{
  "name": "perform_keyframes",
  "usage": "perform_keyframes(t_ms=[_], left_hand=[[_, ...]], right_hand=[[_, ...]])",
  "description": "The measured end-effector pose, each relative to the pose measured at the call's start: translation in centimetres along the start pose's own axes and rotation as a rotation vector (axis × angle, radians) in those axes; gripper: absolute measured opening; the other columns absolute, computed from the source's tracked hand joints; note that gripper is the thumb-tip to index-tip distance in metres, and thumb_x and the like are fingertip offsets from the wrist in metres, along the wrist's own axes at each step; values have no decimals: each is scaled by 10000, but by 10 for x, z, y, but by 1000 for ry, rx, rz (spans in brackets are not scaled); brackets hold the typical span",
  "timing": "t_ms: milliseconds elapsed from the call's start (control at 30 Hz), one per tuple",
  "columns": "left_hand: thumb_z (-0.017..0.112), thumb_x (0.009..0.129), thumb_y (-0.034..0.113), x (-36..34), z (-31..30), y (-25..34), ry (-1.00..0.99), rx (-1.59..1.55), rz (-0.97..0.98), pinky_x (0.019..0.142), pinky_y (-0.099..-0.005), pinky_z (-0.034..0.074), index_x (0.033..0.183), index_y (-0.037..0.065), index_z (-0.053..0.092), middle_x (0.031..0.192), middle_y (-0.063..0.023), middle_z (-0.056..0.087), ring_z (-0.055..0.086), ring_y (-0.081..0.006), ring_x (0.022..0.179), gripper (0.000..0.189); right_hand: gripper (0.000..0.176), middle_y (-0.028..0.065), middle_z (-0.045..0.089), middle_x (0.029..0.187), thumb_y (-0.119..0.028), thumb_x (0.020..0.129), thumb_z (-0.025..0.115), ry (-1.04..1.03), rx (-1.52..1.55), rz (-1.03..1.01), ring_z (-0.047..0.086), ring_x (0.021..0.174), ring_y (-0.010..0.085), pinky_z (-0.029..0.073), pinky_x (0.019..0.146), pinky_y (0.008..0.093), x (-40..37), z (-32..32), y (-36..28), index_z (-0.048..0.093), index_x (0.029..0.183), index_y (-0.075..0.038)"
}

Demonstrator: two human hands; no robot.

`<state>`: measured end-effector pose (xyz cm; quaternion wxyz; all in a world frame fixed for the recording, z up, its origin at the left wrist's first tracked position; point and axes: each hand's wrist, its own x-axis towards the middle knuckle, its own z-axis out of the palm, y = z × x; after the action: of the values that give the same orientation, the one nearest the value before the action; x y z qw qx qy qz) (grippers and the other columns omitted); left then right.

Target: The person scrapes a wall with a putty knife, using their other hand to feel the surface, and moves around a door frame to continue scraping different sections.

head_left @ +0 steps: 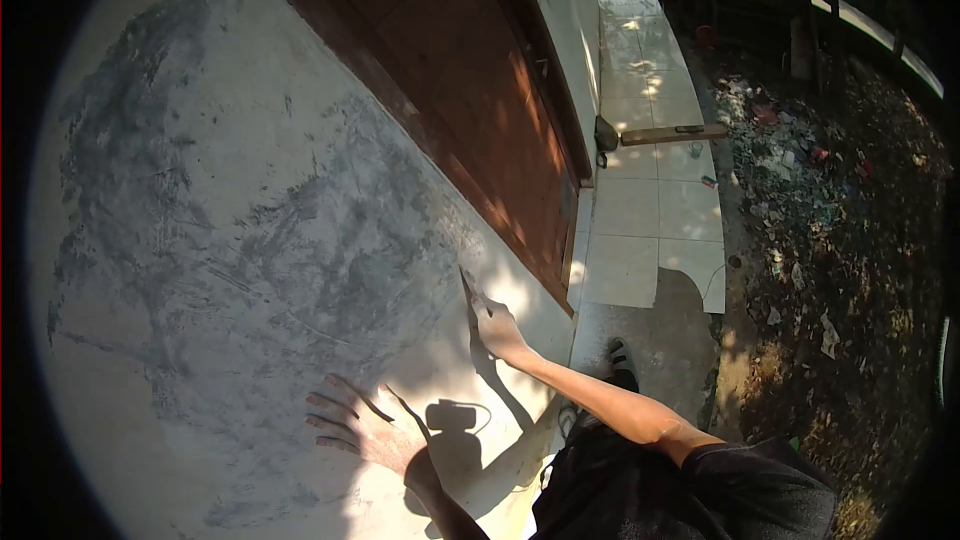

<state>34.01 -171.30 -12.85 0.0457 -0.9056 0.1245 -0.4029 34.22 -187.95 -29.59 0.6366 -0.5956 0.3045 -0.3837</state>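
A pale plastered wall point(230, 340) with grey, scuffed patches takes up the left of the view. My left hand point(375, 432) lies against its lower part, palm to the surface and fingers spread, holding nothing. Higher up and to the right, my right hand point(497, 330) is closed around a thin scraper point(467, 283). Its narrow blade points up and left and seems to touch the wall; most of the handle is hidden in my fist. Shadows of my arm and head fall on the plaster between my hands.
A brown wooden door point(450, 80) in a frame borders the wall. Beyond runs a tiled walkway point(625, 210), where a wooden plank point(675, 134) lies across. Leaf litter and rubbish point(800, 230) cover the ground at right. My sandaled foot point(620, 355) stands on bare concrete.
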Motion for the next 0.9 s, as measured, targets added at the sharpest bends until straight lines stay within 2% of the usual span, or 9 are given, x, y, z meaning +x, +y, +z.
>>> perform_keyframes(t_ms=[67, 100, 167, 267, 333, 367, 400, 467, 900], left_hand=[[555, 850, 390, -8, 3, 16, 7, -9, 9, 1134, -560, 162, 1486, 237, 266, 1560, -129, 156, 194, -401, 1406, 716], [555, 849, 391, 0, 8, 22, 6, -10, 11, 1134, -560, 161, 1487, 238, 265, 1560, -129, 156, 194, -401, 1406, 717], [555, 849, 392, 0, 11, 29, 3, -8, 19, 1134, -561, 161, 1487, 239, 264, 1560, -129, 155, 194, -402, 1406, 718], [491, 892, 459, 15, 18, 47, -57, 63, -13, 1122, -593, 132, 1491, 236, 259, 1557, -163, 132, 165, -434, 1404, 680], [464, 893, 507, 17, 29, 57, 144, 5, 56, 1126, -590, 114, 1491, 224, 259, 1562, -155, 118, 148, -419, 1413, 693], [461, 881, 537, 19, 33, 63, 97, 1, 5, 1127, -587, 112, 1493, 227, 256, 1564, -148, 115, 132, -416, 1418, 715], [461, 881, 537, 23, 37, 70, 90, -5, 4, 1127, -587, 112, 1493, 227, 256, 1564, -148, 115, 132, -416, 1418, 715], [417, 888, 580, 30, 46, 80, 180, 73, 23, 1127, -585, 110, 1490, 222, 266, 1560, -150, 131, 129, -409, 1420, 716], [333, 905, 637, 58, 67, 155, 275, 66, -10, 1103, -593, 181, 1473, 232, 311, 1532, -171, 218, 253, -461, 1363, 698]], right_hand=[[389, 92, 542, 586, -322, 996, 382, 250, -139, -316, 503, 409, 194, 418, 418, 339, 7, 15, 35, 612, 1144, -45], [389, 92, 542, 586, -322, 996, 382, 246, -144, -305, 503, 409, 194, 418, 418, 339, 19, 3, 21, 612, 1144, -45], [420, 83, 533, 575, -351, 1000, 376, -28, 81, 398, 508, 410, 185, 412, 398, 339, 51, -24, -11, 595, 887, -10], [457, 62, 515, 551, -378, 1001, 373, -62, 189, 398, 503, 408, 166, 402, 375, 334, 58, -34, -23, 475, 730, -24], [484, 161, 633, 782, -393, 996, 371, -84, 55, 318, 523, 445, 152, 444, 397, 316, 45, -26, -4, 602, 1127, 11], [504, 181, 649, 932, -392, 992, 374, -120, -5, 303, 546, 484, 169, 455, 404, 328, 42, -25, 10, 527, 1295, -18], [450, 134, 648, 885, -353, 989, 399, 184, -206, -235, 570, 580, 167, 493, 499, 334, 47, -16, 22, 585, 1177, 11], [353, 110, 633, 837, -291, 978, 460, -140, -5, 522, 571, 692, 155, 497, 628, 321, 70, -34, 31, 599, 1062, 23], [307, 99, 619, 802, -262, 973, 478, -222, 48, 338, 557, 706, 145, 482, 657, 310, 27, -51, 58, 591, 985, 23]])
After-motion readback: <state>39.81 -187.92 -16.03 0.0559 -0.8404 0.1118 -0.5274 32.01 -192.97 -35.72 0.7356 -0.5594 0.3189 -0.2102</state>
